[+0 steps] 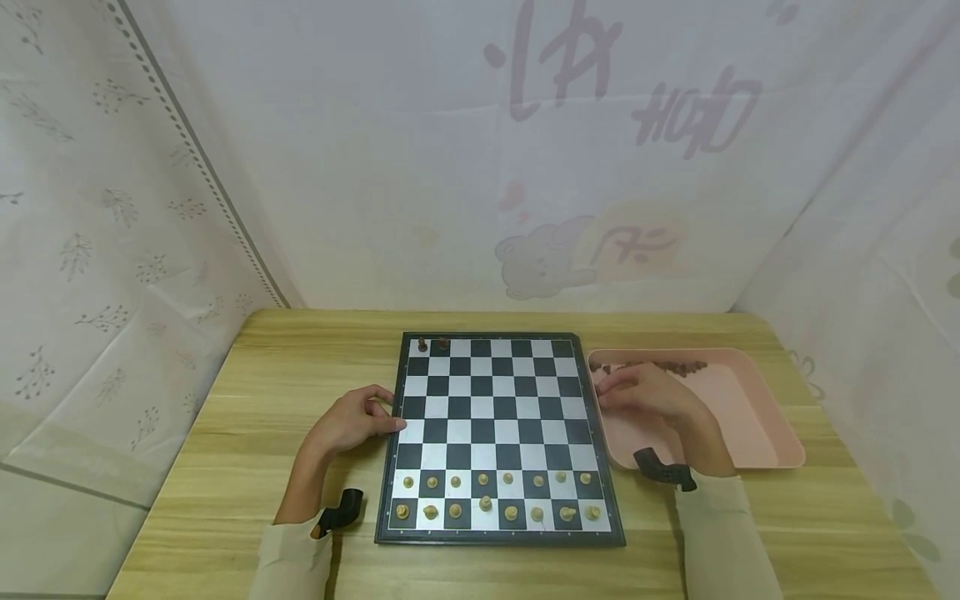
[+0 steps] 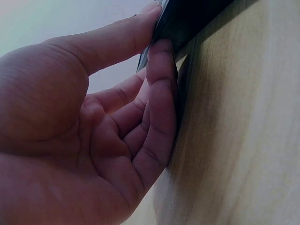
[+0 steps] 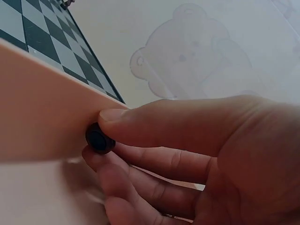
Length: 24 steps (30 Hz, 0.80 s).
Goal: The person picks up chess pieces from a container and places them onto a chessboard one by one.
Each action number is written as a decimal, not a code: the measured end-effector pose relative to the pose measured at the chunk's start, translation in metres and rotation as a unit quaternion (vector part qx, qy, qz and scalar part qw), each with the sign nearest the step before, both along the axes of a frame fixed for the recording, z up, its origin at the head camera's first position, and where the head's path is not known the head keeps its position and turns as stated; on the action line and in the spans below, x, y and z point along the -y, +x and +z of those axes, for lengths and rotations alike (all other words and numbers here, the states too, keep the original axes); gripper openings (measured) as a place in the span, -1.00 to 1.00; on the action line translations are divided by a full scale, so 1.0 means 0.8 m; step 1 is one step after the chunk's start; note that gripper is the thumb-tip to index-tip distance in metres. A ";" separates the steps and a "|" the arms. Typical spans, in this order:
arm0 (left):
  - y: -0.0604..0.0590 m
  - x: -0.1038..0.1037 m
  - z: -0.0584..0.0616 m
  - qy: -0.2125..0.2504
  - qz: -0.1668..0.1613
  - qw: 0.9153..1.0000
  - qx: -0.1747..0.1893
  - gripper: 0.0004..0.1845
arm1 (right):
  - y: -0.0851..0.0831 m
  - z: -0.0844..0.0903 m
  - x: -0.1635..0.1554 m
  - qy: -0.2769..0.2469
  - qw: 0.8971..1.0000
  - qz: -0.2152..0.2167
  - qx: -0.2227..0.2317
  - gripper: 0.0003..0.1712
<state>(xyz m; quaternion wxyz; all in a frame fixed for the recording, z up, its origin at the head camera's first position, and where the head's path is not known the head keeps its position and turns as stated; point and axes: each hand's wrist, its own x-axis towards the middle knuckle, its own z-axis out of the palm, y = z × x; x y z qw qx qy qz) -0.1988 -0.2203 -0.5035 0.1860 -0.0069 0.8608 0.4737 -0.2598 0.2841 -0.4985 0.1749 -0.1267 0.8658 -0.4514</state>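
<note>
The black-and-white chessboard (image 1: 487, 417) lies on the table. My left hand (image 1: 356, 423) grips its left edge, thumb on top and curled fingers against the side, as the left wrist view shows. Over the pink tray (image 1: 750, 433), beside its left wall, is my right hand (image 1: 656, 396). Between its thumb and index finger it pinches a dark chess piece (image 3: 98, 139), whose round base faces the right wrist camera. Two reddish-brown chess pieces stand at the board's far left corner, a pawn-like one (image 1: 422, 344) and another (image 1: 443, 343) beside it.
Cream chess pieces (image 1: 485, 503) fill the two near rows of the board. Several reddish-brown pieces (image 1: 681, 367) lie along the tray's far side. A printed curtain (image 1: 420, 208) hangs behind the wooden table (image 1: 300, 358).
</note>
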 end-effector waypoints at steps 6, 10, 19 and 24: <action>0.000 0.001 -0.001 0.000 0.000 1.000 0.000 -0.50 | 0.000 -0.002 -0.003 -0.011 1.000 -0.005 -0.017 -0.76; 0.000 0.001 -0.002 -0.001 0.003 1.000 0.004 -0.50 | 0.000 -0.002 -0.005 -0.024 0.999 -0.025 -0.018 -0.76; -0.001 0.000 -0.003 -0.003 0.006 1.000 0.001 -0.51 | 0.001 0.003 -0.005 -0.044 0.997 -0.047 -0.039 -0.77; 0.000 0.000 -0.002 -0.004 0.007 1.000 0.001 -0.51 | 0.003 0.007 -0.004 -0.044 0.997 -0.046 -0.048 -0.73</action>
